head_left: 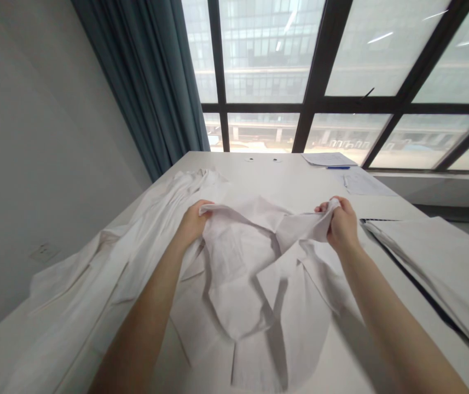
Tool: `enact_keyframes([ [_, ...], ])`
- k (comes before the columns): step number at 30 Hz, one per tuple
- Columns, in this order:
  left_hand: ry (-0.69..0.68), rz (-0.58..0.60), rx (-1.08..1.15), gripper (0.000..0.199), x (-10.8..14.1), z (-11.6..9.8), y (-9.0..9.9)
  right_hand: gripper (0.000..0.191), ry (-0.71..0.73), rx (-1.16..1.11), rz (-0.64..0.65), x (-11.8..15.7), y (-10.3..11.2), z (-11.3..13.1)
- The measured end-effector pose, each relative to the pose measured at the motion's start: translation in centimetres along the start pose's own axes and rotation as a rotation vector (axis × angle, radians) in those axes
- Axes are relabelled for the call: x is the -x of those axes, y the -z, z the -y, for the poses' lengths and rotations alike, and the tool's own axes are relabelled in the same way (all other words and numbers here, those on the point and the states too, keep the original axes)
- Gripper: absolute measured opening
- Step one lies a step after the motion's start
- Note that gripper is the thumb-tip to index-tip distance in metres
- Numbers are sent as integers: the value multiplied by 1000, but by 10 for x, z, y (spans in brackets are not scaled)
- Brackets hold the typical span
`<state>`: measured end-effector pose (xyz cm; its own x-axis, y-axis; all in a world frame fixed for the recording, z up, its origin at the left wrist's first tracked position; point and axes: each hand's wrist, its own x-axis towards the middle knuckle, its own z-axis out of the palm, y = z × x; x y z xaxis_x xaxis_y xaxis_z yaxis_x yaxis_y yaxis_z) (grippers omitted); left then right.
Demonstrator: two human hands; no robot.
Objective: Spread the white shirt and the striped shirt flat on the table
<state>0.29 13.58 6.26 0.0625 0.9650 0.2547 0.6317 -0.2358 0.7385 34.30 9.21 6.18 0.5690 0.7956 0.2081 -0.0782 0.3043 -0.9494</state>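
Observation:
A white coat (238, 268) with collar and lapels lies spread on the table in front of me, its upper part lifted and creased. My left hand (194, 220) pinches its upper left edge between thumb and fingers. On the other side, my right hand (341, 221) is closed round a bunched fold at the upper right. The cloth hangs in a slack curve between both hands, and its lower part rests on the tabletop. Fingertips of both hands are partly covered by fabric.
More white cloth (135, 262) lies rumpled along the left of the white table (234, 169). To the right is a large white pad (443, 268) with a dark edge. Papers (328, 158) and a blue pen (338, 167) lie at the far right, near the windows. A blue curtain (148, 71) hangs at left.

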Motion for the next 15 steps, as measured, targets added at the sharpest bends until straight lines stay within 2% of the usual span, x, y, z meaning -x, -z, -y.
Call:
enact_keyframes([
  [4,104,-71,-165,38,-3,14,-4,17,30,4,-161,-30,28,6],
  [8,124,-107,-388,42,8,0,-10,13,50,131,-256,-44,51,1],
  [10,144,-23,-588,36,14,-12,-11,19,81,200,-268,-43,56,-1],
  [12,149,151,-731,44,22,-24,-14,24,155,297,-239,-38,54,0],
  [14,114,284,-779,52,30,-35,-21,26,281,466,-144,-29,46,2],
  [15,88,308,-801,55,35,-40,-26,26,351,560,-68,-23,40,2],
])
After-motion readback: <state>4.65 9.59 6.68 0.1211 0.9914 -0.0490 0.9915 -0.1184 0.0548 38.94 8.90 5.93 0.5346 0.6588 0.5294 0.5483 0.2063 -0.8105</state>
